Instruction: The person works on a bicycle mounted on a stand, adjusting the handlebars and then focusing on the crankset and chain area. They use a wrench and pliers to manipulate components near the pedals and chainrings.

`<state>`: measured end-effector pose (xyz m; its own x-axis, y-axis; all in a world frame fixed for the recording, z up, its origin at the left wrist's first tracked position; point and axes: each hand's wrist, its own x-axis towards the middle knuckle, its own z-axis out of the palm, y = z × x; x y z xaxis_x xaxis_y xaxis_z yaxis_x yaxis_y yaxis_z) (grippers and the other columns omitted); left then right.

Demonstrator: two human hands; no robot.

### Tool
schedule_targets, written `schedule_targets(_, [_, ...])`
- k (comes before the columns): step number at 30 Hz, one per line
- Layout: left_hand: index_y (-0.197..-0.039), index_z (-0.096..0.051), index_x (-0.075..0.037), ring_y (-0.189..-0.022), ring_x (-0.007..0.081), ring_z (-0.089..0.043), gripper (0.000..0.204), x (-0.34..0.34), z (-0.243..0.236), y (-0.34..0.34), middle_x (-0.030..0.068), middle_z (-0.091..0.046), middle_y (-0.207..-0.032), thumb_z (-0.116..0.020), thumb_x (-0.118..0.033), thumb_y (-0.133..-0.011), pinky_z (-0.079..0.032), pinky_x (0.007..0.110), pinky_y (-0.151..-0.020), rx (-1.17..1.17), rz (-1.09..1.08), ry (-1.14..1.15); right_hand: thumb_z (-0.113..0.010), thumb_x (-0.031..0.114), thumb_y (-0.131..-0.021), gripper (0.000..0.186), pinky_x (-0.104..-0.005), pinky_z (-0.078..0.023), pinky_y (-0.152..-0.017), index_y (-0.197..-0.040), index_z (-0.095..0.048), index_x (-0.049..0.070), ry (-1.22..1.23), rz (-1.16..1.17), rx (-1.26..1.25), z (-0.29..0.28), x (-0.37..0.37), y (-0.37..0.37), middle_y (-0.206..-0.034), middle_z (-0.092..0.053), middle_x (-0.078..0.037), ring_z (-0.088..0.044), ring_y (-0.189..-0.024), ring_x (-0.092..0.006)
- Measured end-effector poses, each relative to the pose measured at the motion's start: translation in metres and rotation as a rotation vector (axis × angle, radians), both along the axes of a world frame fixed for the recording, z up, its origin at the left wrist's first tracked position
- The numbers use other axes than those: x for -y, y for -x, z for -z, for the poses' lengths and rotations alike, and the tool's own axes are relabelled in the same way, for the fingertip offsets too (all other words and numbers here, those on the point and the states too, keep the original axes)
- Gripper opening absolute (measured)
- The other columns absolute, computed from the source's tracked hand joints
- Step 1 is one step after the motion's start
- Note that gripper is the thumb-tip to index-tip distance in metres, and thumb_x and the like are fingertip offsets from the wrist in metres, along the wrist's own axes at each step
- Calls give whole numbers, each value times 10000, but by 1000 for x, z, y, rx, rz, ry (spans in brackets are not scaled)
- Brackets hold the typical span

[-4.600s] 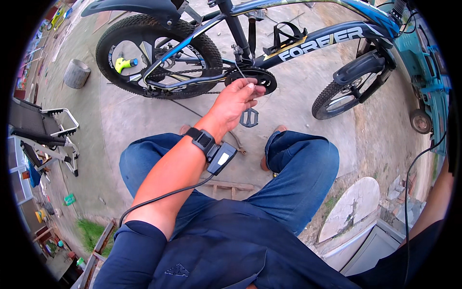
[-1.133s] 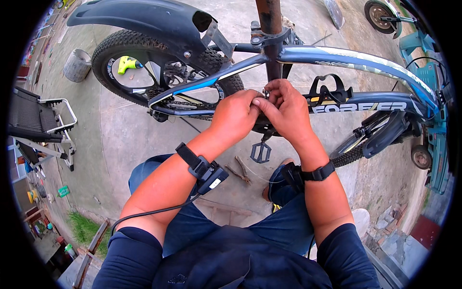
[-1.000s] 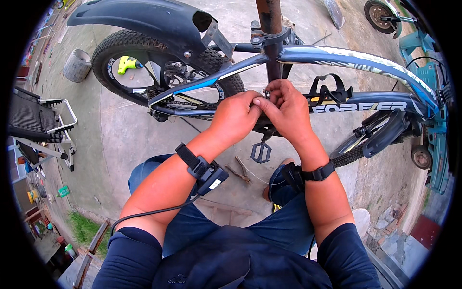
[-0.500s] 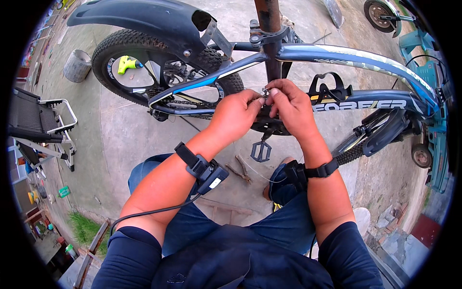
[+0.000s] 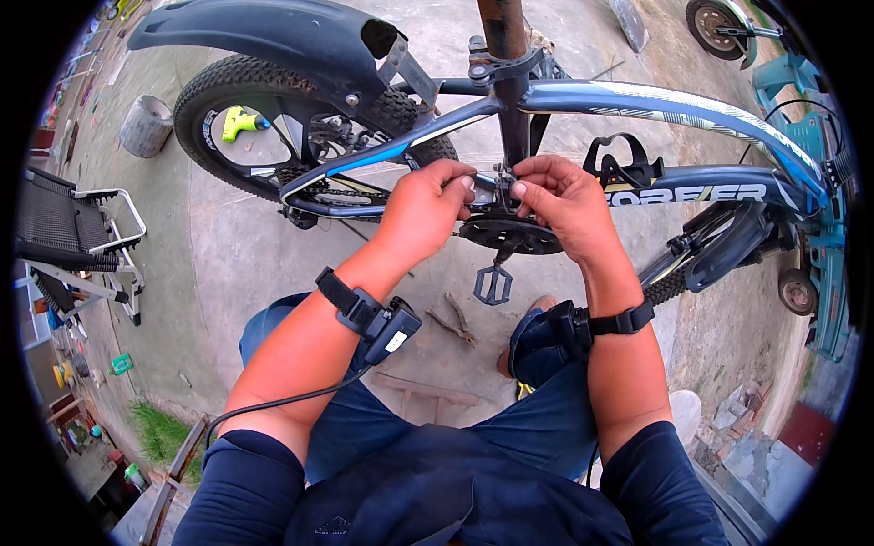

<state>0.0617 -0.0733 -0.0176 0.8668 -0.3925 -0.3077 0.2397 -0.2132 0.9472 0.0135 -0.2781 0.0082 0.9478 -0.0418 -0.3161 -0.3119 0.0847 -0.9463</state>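
Note:
A dark blue bicycle frame (image 5: 637,102) lies across the view in front of me, its rear wheel at the left. At the bottom of the seat tube, above the black chainring (image 5: 512,235), sits a small metal mechanism that looks like the front derailleur (image 5: 503,189). My right hand (image 5: 572,198) grips it from the right with thumb and fingers. Just left of it, my left hand (image 5: 426,206) is closed in a pinch, its fingertips a little apart from the mechanism; what they hold is too small to make out. Below the chainring hangs a pedal (image 5: 492,286).
A black bottle cage (image 5: 626,164) is on the frame right of my hand. The rear mudguard (image 5: 264,44) arches over the rear tyre (image 5: 196,136). A yellow-green tool (image 5: 242,123) shows through the wheel. At the left stand a folding chair (image 5: 68,218) and a concrete cylinder (image 5: 146,126).
My hands have drawn apart: the left moved left and slightly down, the right slightly right and down. The mechanism and chainring between them now show. The thin wire loop below is no longer visible.

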Motion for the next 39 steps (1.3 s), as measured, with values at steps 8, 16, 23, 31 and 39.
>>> schedule_targets(8, [-1106,-631,-38,-730,108,-655,211,-16,-24,5,30,-670,-876,-561,-226,-1044,-484,229,-611,-246,32,202,-742,65,-882,115,-260,-497,-739,-971,-733,-7,280,-186,83,-6,9,10,-887,-702,-13,-598,-798,-84])
schedule_targets(16, [-1065,-641,-41,-726,94,-643,190,-37,-49,6,24,-669,-839,-575,-217,-1034,-492,224,-622,-212,300,150,-754,45,-844,113,-275,-499,-734,-942,-724,-3,340,-341,245,-7,21,26,-916,-673,-42,-607,-838,-104])
schedule_targets(23, [-1029,-645,-37,-709,83,-630,119,-39,-49,21,20,-665,-834,-600,-139,-985,-509,235,-628,-364,509,154,-735,43,-837,248,-260,-509,-720,-1073,-682,-16,85,-333,-34,-9,23,37,-962,-681,-33,-641,-849,-112])
schedule_targets(31, [-1024,-621,13,-742,139,-669,135,-21,-17,57,70,-681,-867,-597,-94,-946,-552,280,-684,-345,693,-13,-676,16,-908,283,-259,-528,-799,-1183,-621,-20,96,-154,1,1,-11,29,-1004,-708,-63,-658,-875,-105])
schedule_targets(39, [-1018,-626,14,-846,172,-654,124,2,9,68,86,-686,-902,-610,-81,-941,-520,325,-756,-22,334,-118,-694,28,-916,340,-262,-528,-766,-1244,-618,-17,231,-113,188,-2,-35,20,-935,-697,-51,-635,-836,-89])
